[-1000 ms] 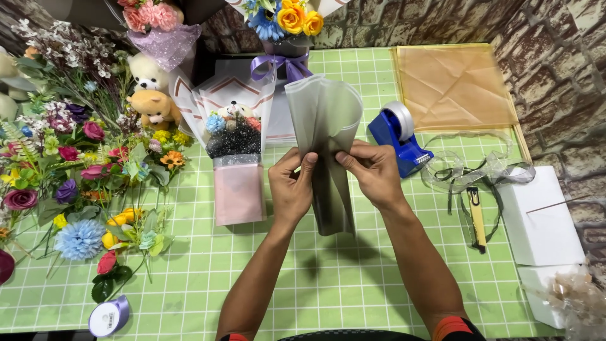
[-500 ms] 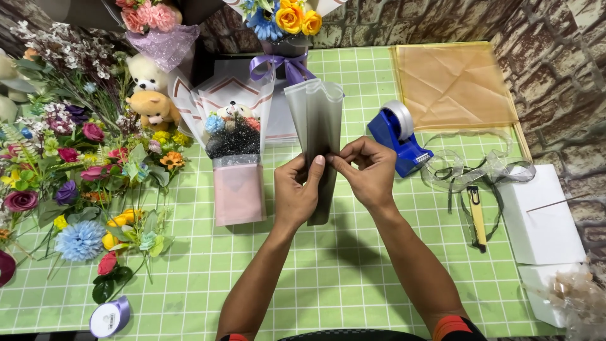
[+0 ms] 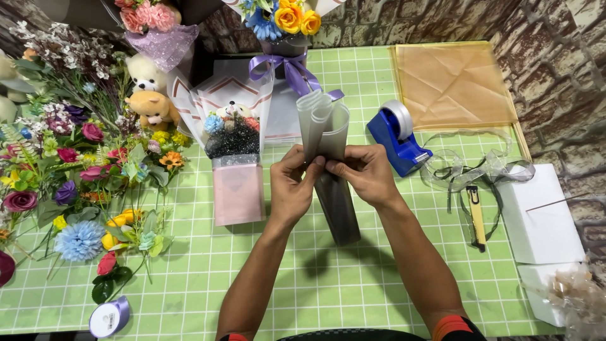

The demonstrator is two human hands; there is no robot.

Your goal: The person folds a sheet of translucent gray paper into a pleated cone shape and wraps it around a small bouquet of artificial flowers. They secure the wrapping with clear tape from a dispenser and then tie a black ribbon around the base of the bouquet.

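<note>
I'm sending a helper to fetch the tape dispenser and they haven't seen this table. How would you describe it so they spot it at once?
Start at the green checked tablecloth and find the tan sheet at its far right. Just in front of that sheet's near left corner stands the tape dispenser. It is the only solid blue plastic thing there, with a grey roll on top, beside a tangle of clear ribbon.

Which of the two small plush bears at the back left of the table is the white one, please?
The upper plush bear, just under the pink-flower bouquet, is white; the other bear directly below it is orange-tan.
</note>
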